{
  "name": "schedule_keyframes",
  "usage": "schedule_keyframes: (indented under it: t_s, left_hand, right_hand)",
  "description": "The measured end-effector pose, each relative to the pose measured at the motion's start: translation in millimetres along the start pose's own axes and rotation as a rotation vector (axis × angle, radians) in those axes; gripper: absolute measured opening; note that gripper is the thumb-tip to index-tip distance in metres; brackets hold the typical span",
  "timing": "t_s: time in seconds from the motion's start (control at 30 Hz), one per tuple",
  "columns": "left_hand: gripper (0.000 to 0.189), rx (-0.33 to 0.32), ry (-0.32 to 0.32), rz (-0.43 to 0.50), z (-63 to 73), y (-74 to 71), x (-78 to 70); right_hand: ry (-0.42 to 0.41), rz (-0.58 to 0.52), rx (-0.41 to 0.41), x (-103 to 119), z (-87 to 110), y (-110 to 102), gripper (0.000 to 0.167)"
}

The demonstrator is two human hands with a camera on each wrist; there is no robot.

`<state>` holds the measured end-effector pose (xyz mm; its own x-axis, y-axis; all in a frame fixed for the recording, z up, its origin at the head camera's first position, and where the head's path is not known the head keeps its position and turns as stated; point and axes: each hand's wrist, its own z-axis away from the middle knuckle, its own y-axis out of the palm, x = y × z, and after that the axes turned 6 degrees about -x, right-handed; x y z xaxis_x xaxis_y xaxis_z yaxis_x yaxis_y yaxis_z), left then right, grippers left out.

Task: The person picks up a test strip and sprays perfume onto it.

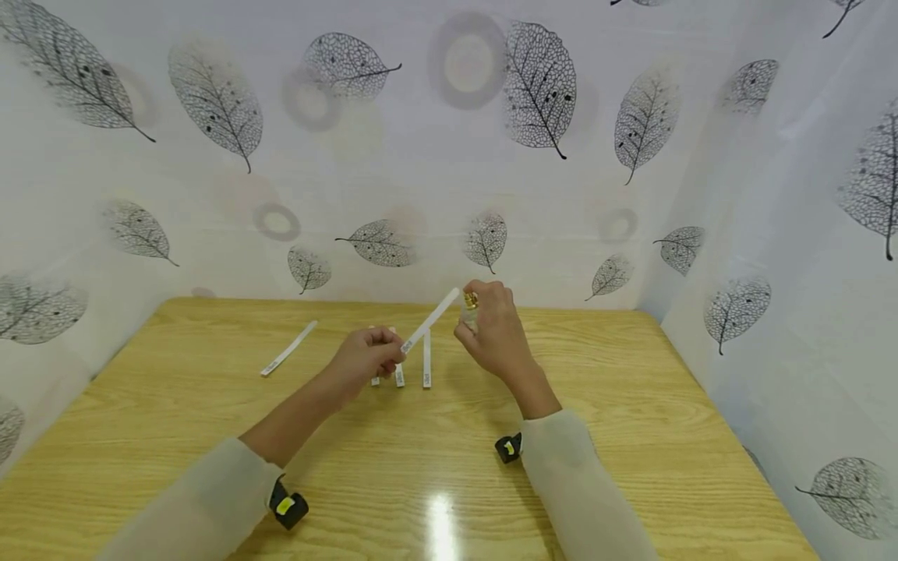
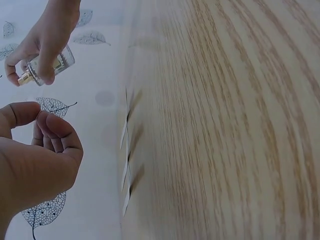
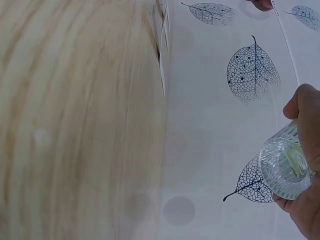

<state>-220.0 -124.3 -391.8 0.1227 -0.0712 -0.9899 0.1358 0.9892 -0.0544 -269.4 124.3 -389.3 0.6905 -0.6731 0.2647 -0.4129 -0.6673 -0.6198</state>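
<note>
Between thumb and fingers, my left hand [image 1: 358, 360] [image 2: 42, 160] pinches the labelled end of a white paper test strip [image 1: 435, 315] [image 3: 287, 46]. The strip slants up to the right, its far tip close to the spray top. My right hand [image 1: 500, 331] [image 2: 47, 37] [image 3: 310, 130] grips a small clear glass perfume bottle [image 1: 469, 318] [image 2: 64, 60] [image 3: 281, 165] with a gold spray top, the index finger up on the top. In the left wrist view the bottle is tilted; the right wrist view shows its ribbed glass base.
Three white strips lie side by side on the wooden table [image 1: 449, 444], one of them this strip [image 1: 426, 362], partly behind the left hand. Another strip [image 1: 289, 349] lies apart to the left. A leaf-print curtain [image 1: 421, 179] hangs behind. Each sleeve cuff carries a small black device [image 1: 288, 505].
</note>
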Motion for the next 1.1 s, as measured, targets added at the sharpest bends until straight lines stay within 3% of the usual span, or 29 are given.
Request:
schedule_keyframes:
  t_s: [0.63, 1.1]
  left_hand:
    - [0.008, 0.03, 0.024, 0.015, 3.0, 3.4, 0.3]
    - [0.01, 0.018, 0.004, -0.001, 0.2, 5.2, 3.1]
  right_hand:
    - [-0.036, 0.032, -0.011, -0.8, -0.4, 2.0, 0.047]
    - [-0.047, 0.105, -0.005, -0.8, -0.2, 3.1, 0.05]
